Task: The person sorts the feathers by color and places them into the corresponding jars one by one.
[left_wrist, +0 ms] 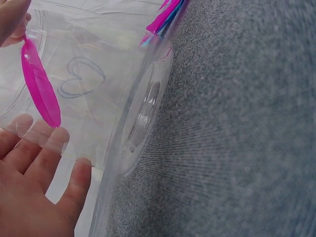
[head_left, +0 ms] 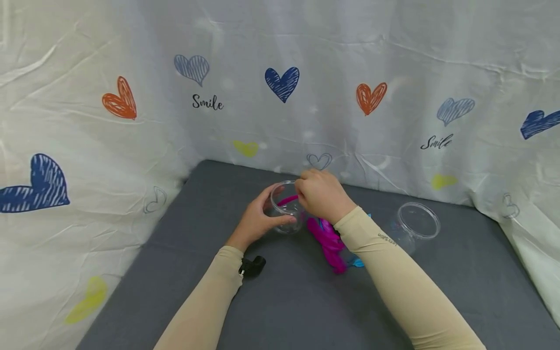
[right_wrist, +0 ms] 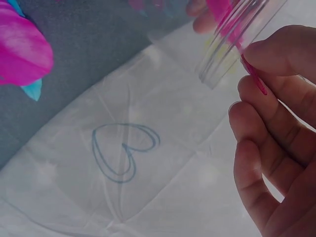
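My left hand [head_left: 255,221] grips a clear plastic jar [head_left: 290,208], thumb on the near side, and the jar stands on the grey cloth. In the left wrist view its fingers lie along the jar wall. At the jar's mouth, my right hand [head_left: 323,194] pinches a pink feather [right_wrist: 256,79] by its quill between thumb and fingers. The feather's vane [left_wrist: 40,86] hangs inside the jar. Just right of the jar lies a pile of pink and blue feathers [head_left: 329,245], partly hidden under the right forearm.
A second clear jar [head_left: 404,238] stands on the grey table cloth [head_left: 302,311] to the right, partly behind the right sleeve. A white curtain [head_left: 323,121] printed with hearts hangs behind and at both sides. A black wrist device [head_left: 253,266] sits at the left cuff.
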{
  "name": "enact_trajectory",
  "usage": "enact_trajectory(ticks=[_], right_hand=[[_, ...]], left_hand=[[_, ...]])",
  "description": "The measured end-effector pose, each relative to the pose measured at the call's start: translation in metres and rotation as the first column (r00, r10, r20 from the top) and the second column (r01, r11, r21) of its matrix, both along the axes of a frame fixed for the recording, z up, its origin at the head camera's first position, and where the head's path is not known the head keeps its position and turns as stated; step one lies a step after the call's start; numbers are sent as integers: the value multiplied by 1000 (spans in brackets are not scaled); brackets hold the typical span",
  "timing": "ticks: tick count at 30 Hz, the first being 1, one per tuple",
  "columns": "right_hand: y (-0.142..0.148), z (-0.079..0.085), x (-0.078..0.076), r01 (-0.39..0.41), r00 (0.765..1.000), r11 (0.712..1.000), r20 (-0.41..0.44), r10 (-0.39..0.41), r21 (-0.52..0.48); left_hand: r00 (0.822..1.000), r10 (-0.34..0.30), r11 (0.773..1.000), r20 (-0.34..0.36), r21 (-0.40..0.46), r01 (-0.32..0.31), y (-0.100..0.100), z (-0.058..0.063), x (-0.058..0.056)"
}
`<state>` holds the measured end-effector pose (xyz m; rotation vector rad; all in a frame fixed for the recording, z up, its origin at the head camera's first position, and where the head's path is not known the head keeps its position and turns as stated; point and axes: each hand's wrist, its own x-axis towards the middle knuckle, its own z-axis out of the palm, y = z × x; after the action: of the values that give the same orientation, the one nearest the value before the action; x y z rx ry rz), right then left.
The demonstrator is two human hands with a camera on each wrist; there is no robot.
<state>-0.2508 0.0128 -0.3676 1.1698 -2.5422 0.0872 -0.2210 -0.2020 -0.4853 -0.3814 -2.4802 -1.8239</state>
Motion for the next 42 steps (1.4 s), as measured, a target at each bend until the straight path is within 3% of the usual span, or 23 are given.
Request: enact_trajectory(ticks=[9, 20, 34, 42], right_hand=[[9, 2, 5, 28, 998, 999, 51, -27, -19], [57, 1, 21, 115, 990, 984, 100, -102, -133], [108, -63, 62, 207, 970, 967, 156, -184, -147], [118, -92, 74, 222, 965, 967, 167, -201, -122]], left_hand=[[1000, 12, 1000, 21, 15, -12, 2, -1, 1], [999, 31, 1000, 19, 0, -31, 0, -1, -3], [1000, 15, 1000, 27, 0, -15, 2, -1, -5], [1000, 10, 1000, 16, 15, -10, 1, -2, -6]])
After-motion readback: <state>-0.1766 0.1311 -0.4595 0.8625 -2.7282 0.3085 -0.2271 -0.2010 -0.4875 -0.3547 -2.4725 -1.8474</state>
